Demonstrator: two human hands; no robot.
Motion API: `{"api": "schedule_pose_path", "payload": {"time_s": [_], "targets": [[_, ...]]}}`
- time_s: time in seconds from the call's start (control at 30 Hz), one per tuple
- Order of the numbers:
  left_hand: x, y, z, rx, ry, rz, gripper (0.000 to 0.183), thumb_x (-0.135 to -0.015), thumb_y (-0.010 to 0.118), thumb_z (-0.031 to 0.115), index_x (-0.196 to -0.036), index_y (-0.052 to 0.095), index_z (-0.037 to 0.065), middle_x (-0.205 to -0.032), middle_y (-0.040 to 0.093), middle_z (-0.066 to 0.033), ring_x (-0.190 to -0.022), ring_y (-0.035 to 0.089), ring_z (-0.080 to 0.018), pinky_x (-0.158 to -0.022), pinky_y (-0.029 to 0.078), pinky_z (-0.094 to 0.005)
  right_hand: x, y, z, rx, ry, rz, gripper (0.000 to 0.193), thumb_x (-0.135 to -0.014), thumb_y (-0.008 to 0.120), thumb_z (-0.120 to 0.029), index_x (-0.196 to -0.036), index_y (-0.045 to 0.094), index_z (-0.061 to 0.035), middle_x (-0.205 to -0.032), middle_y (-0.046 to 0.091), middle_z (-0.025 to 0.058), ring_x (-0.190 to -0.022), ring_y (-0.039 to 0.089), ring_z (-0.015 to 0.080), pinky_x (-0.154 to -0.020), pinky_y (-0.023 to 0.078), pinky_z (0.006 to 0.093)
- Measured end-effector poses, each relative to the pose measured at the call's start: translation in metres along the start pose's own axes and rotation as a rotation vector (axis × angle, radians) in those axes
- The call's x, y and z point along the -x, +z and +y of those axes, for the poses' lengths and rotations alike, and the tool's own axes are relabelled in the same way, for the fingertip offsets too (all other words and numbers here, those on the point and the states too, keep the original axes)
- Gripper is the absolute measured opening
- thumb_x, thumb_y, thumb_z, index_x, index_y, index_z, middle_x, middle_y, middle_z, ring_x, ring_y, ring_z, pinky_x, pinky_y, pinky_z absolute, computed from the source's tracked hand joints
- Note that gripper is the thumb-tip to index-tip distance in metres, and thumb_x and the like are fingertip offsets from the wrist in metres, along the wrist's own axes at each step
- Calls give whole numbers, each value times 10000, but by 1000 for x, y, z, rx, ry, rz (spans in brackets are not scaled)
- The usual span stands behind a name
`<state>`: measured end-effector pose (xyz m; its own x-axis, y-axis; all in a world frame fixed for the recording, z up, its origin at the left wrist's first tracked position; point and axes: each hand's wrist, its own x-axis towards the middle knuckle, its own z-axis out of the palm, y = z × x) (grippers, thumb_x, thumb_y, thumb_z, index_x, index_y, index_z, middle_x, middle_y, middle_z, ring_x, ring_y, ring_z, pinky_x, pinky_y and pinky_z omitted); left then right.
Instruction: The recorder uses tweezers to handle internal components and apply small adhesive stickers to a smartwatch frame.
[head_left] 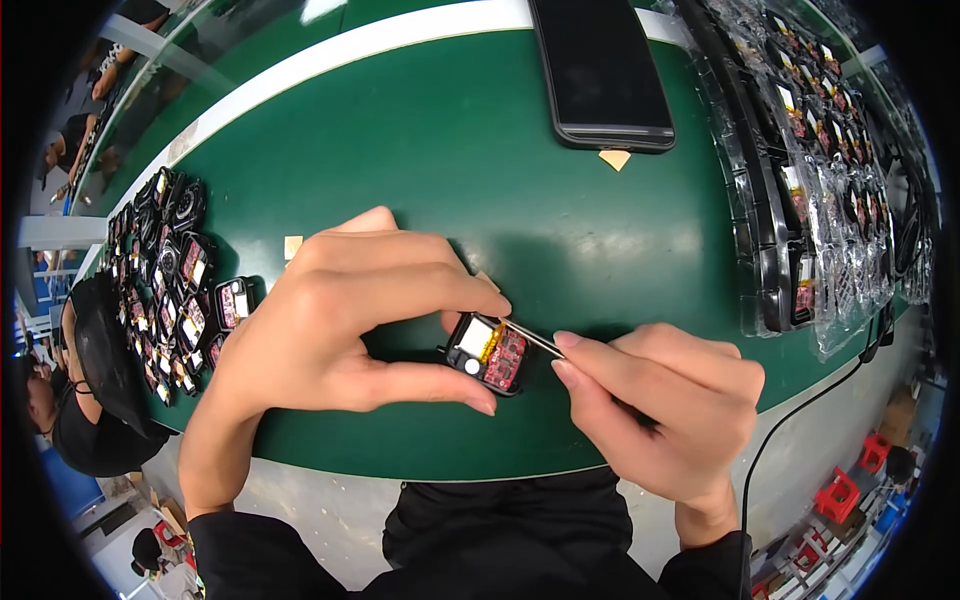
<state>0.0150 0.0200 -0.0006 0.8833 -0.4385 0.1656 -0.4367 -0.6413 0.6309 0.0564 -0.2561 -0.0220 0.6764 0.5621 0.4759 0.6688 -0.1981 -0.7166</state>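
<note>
My left hand (350,310) grips a small black device housing (487,352) between thumb and fingers, above the green table. The housing's open face shows a red circuit board, a white block, yellow tape and a round white spot. Pinched in my right hand (665,400) is a pair of thin metal tweezers (535,340). Their tips reach the housing's upper edge, close to my left index finger; whether they hold anything is too small to tell. A small tan piece (487,282) shows just behind my left fingers.
Many similar housings (165,280) lie heaped at the left. A phone-like black slab (605,75) lies at the back, with a tan piece (615,160) by its edge. Another tan square (293,247) lies behind my left hand. Plastic trays (820,200) of housings stand at the right, near a black cable (790,420).
</note>
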Motion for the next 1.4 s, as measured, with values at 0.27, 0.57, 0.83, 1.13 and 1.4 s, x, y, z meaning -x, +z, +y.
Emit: {"api": "schedule_pose_path", "payload": {"time_s": [0.27,0.57,0.83,1.13,1.4], "targets": [[0,-1,-5,116,38,-18,652,-659,1029,454,-1139,858,47,-1054,850,-84,-834,740,-175,-716,358,-334,-4,-7,-1,-49,51,-70,223,-760,858,98,-972,827,38,-688,623,34,-512,602,164,-467,446,300],[-1,1,-4,112,38,-14,653,-653,1027,471,-1136,863,62,-1027,841,-75,-841,738,-172,-713,329,-343,-5,-7,-1,-48,51,-92,207,-758,859,94,-951,819,33,-685,615,33,-511,602,163,-463,446,303],[1,1,-1,-13,92,-9,598,-659,1009,492,-1093,885,100,-969,822,-38,-807,707,-159,-712,370,-322,-3,-7,-2,-56,47,-92,229,-755,862,92,-971,817,32,-698,627,35,-513,612,168,-461,455,306],[-1,-2,-2,27,52,-10,588,-665,1042,403,-1130,861,92,-987,834,-35,-817,720,-172,-724,400,-333,-3,-10,-1,-60,39,-90,233,-755,862,90,-974,829,17,-695,641,26,-482,570,149,-450,428,291],[-5,-1,13,-131,52,22,575,-665,1057,316,-1137,845,67,-857,741,-34,-742,647,-215,-711,436,-358,1,-13,-5,-157,173,144,161,-856,855,32,-1015,839,12,-705,668,40,-469,520,104,-433,378,288]]}}
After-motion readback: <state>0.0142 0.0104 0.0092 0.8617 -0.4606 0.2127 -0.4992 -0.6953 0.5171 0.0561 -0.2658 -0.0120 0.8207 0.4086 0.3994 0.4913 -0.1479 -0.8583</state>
